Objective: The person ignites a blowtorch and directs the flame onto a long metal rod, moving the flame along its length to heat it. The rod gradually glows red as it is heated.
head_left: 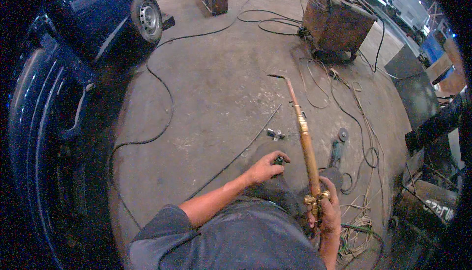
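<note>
A long brass gas torch (308,157) points away from me, its thin copper tube ending in a bent, dark tip. My right hand (330,211) is closed around its rear end, beside the brass valve knobs. To the left of the torch, my left hand (265,167) is closed with finger and thumb around a small green object (279,161). Most of that object is hidden, so its kind is unclear. On the floor beyond it lies a small metal fitting (276,134). Right of the torch is a green angle grinder (337,153).
A dark vehicle (73,19) stands at the left. Far right is a rusty wheeled cabinet (337,21). A black cable (169,98) winds across the concrete floor (211,83). Tangled leads (356,230) lie beside my right arm, near a metal cylinder (425,206).
</note>
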A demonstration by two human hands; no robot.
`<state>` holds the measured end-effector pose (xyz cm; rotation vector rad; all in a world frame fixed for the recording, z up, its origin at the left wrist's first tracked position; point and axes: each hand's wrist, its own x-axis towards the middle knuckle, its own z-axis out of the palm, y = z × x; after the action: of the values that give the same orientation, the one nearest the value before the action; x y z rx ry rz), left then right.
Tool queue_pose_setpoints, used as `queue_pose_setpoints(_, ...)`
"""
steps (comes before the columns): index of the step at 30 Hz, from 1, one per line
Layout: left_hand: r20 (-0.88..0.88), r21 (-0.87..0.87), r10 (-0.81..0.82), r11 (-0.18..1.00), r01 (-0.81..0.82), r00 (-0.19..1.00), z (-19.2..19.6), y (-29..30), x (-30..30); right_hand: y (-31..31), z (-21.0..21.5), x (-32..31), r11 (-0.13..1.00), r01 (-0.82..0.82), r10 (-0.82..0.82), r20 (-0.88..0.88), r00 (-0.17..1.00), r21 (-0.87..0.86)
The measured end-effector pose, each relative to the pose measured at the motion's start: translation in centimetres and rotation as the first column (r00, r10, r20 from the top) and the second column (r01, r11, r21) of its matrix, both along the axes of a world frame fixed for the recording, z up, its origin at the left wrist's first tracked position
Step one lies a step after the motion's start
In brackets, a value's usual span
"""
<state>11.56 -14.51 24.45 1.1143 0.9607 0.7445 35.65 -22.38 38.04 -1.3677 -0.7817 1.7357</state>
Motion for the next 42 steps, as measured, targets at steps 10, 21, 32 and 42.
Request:
queue_pose_setpoints(10,-0.059,0.616,-0.313,0.736,0.282,0.948,10.0,-1.6,8.7,-2.5,-3.0,2.7,0.947,0.3,-0.261,-0.269,0.927,0.116)
queue_pose_setpoints(21,-0.177,0.722,-0.367,0.582,0.374,0.913,9.9,-2.7,12.4,-3.7,-2.5,4.4,0.912,0.411,-0.366,-0.442,0.819,0.005)
queue_pose_setpoints(32,-0.204,0.732,-0.157,0.631,0.257,0.966,8.9,-5.2,15.5,-4.2,-2.3,6.0,0.911,0.409,-0.362,-0.37,0.855,0.054)
queue_pose_setpoints(42,-0.16,0.734,-0.08,0.657,0.173,0.984,7.9,-5.4,15.5,-3.9,-3.8,6.1,0.926,0.345,-0.263,-0.399,0.878,0.15)
